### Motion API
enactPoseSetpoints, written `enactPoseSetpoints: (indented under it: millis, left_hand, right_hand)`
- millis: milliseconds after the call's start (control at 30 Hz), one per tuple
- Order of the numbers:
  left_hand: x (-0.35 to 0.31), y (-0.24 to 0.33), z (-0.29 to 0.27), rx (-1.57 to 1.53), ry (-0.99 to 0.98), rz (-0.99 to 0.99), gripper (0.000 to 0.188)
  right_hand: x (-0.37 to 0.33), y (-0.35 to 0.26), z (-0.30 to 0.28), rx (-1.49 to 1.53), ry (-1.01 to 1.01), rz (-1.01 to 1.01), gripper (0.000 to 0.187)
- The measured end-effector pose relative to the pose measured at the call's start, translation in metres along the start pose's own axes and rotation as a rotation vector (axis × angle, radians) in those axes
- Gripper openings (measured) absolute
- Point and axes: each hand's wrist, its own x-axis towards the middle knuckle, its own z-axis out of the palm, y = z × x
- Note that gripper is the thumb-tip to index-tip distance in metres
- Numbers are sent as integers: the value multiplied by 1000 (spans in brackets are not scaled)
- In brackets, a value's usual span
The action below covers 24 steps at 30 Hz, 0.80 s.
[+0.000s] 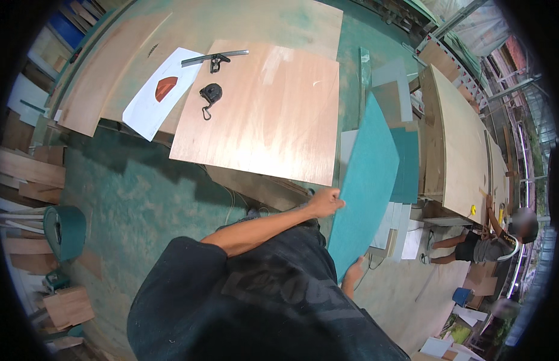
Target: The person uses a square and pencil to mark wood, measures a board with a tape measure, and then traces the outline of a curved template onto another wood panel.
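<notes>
A large teal panel (366, 180) stands tilted at my right side, beside the worktable. My left hand (326, 203) is closed on its near left edge, close to the table's front corner. Lower down, my right hand (353, 272) grips the panel's bottom end, its fingers partly hidden. Left of the panel, a square plywood sheet (267, 120) lies on the table. On that sheet rest a black tape measure (212, 93) with a clip and a combination square (217, 61), whose blade overlaps a white paper (148, 108). A reddish-brown curved shape (165, 88) shows on the paper.
Another worktable (463, 144) stands at the right, with a co-worker (493, 240) and a yellow tape measure (473, 210) at its near end. Further boards (404, 165) lean behind the panel. A rolled green sheet (65, 233) and stacked offcuts (68, 307) line the left side.
</notes>
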Motion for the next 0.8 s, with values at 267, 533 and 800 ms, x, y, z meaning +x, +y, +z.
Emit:
enactPoseSetpoints:
  millis: [267,533,800]
  left_hand:
    - [21,-6,-90,-24,433,-50,39]
    - [36,-10,-139,223,575,-290,41]
    - [68,4,-116,450,584,-417,55]
  right_hand:
    - [71,-242,-46,331,-106,-338,66]
    - [92,-322,-9,412,-165,-469,66]
    - [124,-364,-60,487,-142,-559,60]
